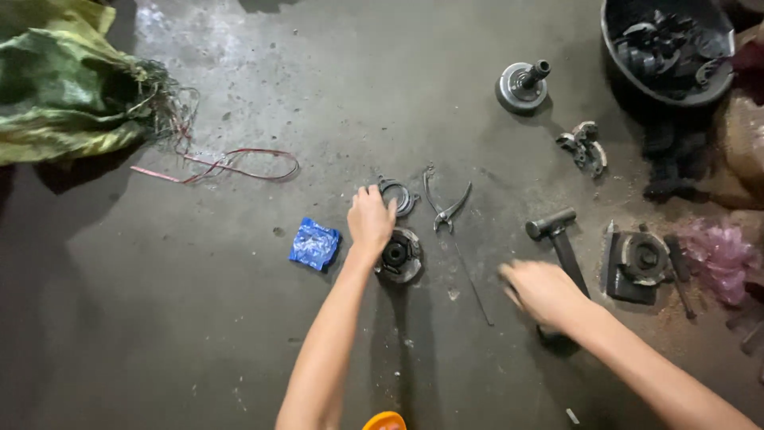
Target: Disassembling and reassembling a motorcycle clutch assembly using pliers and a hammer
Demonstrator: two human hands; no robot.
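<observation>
Head view, person crouched over a grey concrete floor (239, 318) with greasy machine parts spread out. Left hand (371, 219) lies palm down on the upper left edge of a round metal disc assembly (400, 256), fingers curled loosely over its rim and steadying it; looks like a light hold, not a firm clench. The disc sits flat on the floor in the centre, just right of a crumpled blue packet (314, 244) and just below a thin metal ring (400, 196). Right hand (541, 291) is motion-blurred, hovering low over the floor beside the handle of a hammer (559, 239); cannot tell whether it is open or gripping, nothing visibly in it. Progress judgement: work seems mid-way, since the ring is already lying apart from the disc while the disc itself looks still assembled, and other units are unopened. Pliers (446, 209) lie just right of the ring, with a thin rod (471, 280) below them. Further off: a drum with shaft (523, 84), a small shoe piece (584, 146), another round part on a dark block (637, 263). Containers: black basin (617, 68) top right, holding a heap of dark metal parts; green sack (64, 95) top left, open mouth with frayed threads, contents hidden. Red wire (239, 166) loops near the sack, pink plastic (720, 253) at the right edge.
</observation>
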